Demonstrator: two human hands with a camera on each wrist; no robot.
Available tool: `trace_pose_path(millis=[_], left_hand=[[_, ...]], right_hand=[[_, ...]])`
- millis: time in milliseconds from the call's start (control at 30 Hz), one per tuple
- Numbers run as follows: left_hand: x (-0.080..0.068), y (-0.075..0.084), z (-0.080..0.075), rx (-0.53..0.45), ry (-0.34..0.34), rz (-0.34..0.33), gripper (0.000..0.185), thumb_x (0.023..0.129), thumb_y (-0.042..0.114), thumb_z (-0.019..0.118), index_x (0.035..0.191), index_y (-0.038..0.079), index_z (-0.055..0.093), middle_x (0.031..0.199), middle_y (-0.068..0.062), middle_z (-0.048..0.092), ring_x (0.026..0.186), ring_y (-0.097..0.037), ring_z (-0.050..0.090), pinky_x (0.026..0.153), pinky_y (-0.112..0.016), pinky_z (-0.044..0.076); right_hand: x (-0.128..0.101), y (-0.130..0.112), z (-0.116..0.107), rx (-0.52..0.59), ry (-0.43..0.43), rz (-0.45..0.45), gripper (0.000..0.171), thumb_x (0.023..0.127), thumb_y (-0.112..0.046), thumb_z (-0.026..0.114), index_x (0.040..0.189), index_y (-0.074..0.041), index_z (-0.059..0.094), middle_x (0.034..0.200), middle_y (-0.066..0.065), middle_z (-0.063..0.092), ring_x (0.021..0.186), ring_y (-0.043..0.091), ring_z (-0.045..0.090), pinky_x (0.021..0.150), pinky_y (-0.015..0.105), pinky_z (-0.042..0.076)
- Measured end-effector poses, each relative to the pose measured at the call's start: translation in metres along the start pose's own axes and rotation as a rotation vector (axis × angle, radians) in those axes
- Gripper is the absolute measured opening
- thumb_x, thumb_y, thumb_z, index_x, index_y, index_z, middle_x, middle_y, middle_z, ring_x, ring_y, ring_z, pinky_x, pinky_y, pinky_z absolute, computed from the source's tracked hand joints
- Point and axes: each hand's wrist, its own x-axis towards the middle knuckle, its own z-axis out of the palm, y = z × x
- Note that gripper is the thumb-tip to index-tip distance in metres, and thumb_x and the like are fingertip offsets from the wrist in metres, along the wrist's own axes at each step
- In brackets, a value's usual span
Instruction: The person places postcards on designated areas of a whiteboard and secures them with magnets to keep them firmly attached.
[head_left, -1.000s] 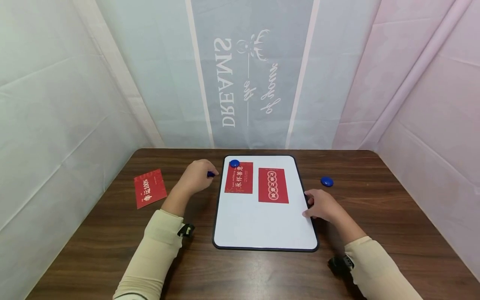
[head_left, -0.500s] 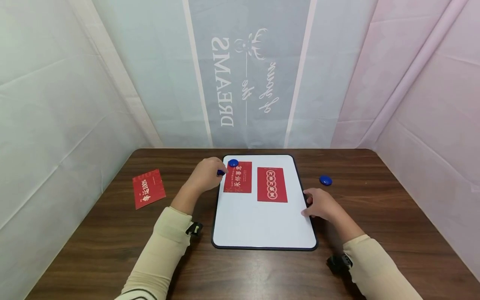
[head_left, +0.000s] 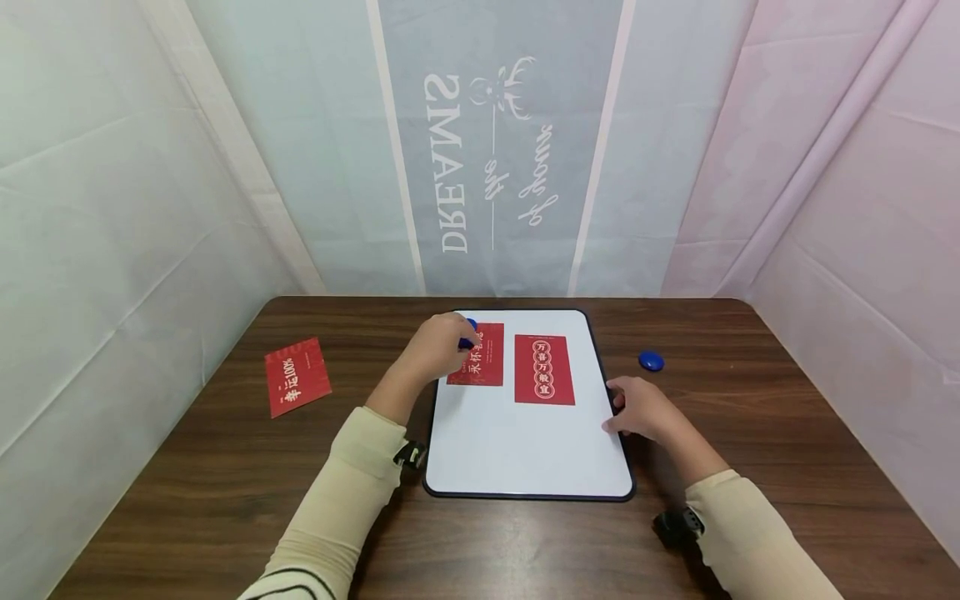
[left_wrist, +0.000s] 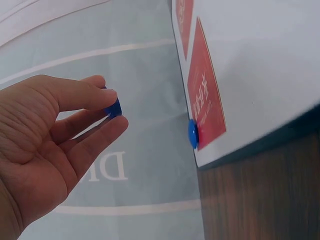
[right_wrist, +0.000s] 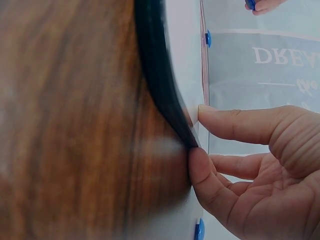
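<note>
Left hand (head_left: 438, 346) pinches a small blue magnet (left_wrist: 114, 108) between thumb and fingertips; in the left wrist view the magnet sits at the very tips of the fingers, clear of the palm. In the head view the hand is over the left card (head_left: 480, 358), at the card's 10 o'clock corner, and a second magnet (left_wrist: 193, 134) shows just beside the hand at its 1 o'clock, on the card's far edge. Whether the held magnet touches the card cannot be told.

Whiteboard (head_left: 525, 454) lies flat on the table (head_left: 187, 483). A second red card (head_left: 544, 369) lies on it just right of the left card, the two apart.

Right hand (head_left: 641, 410) grips the board's right edge: the right wrist view shows the thumb (right_wrist: 210, 180) pressed against the black frame and a fingertip (right_wrist: 235, 122) on the white face, the remaining fingers loosely curled and clear of the board.

A third magnet (head_left: 651, 361) lies on the table at 1 o'clock from the right hand, apart from it. A third red card (head_left: 297, 377) lies on the table at 9 o'clock from the board, well apart
</note>
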Motion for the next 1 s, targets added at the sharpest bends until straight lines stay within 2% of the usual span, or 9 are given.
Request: trace_pose_path(millis=[200,367,667,1000], left_hand=[[0.006,0.008,0.004,0.003,0.016,0.008,0.025,0.083,0.013,0.077,0.107,0.012,0.076,0.115,-0.006,0.064,0.109,-0.022,0.057,0.086,-0.035,0.055],[0.012,0.016,0.009,-0.005,-0.006,0.008,0.025,0.084,0.012,0.075,0.109,0.013,0.076,0.116,-0.006,0.064,0.112,-0.022,0.056,0.087,-0.035,0.055],[0.026,0.022,0.02,0.021,-0.033,0.061,0.023,0.088,0.012,0.071,0.111,0.014,0.075,0.117,-0.004,0.065,0.112,-0.021,0.058,0.092,-0.034,0.052],[0.042,0.03,0.031,0.002,-0.055,0.05,0.024,0.09,0.011,0.069,0.113,0.014,0.074,0.117,-0.003,0.064,0.113,-0.02,0.058,0.091,-0.032,0.052]], right_hand=[[-0.001,0.0,0.0,-0.003,0.002,-0.007,0.077,0.074,-0.01,0.086,0.135,0.012,0.045,0.104,0.022,0.06,0.069,0.021,0.062,0.07,0.041,0.056],[0.0,0.0,0.0,0.001,-0.002,-0.009,0.077,0.074,-0.01,0.086,0.135,0.012,0.045,0.105,0.022,0.06,0.069,0.021,0.062,0.07,0.041,0.056],[0.0,-0.001,0.001,0.001,0.001,-0.008,0.076,0.074,-0.009,0.085,0.135,0.011,0.045,0.105,0.022,0.06,0.07,0.021,0.062,0.07,0.041,0.056],[0.001,0.0,0.0,-0.003,-0.009,-0.003,0.076,0.075,-0.01,0.085,0.136,0.011,0.045,0.104,0.021,0.059,0.07,0.021,0.061,0.068,0.04,0.055]])
